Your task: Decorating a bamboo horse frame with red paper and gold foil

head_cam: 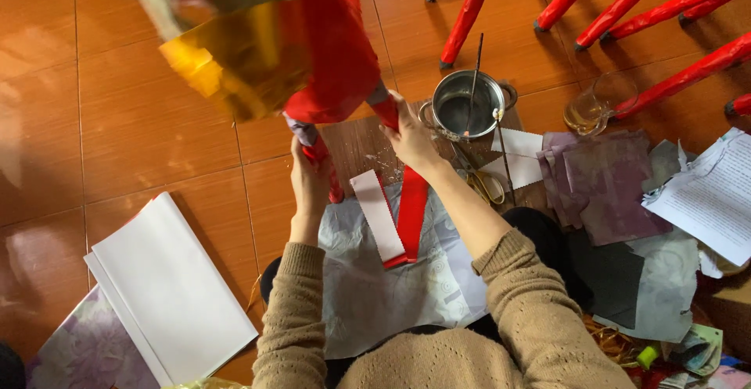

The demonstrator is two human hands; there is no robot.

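Red paper wrap: a red-and-gold paper-covered stick (pixel 313 52) is raised over the tiled floor (pixel 141 123).
Left hand (pixel 310 176): fingers clenched round the stick's lower red end.
Right hand (pixel 411 140): fingers grasping its other red end.
Lap: red and white paper strips (pixel 395 213) on grey sheet.
Nearby: steel pot (pixel 468 105), scissors (pixel 481 179).

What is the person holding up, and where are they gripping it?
A red paper-wrapped piece with gold foil. Left hand and right hand each grip one of its lower ends.

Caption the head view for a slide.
Both hands, left hand and right hand, grip a red paper-wrapped stick above floor tiles.
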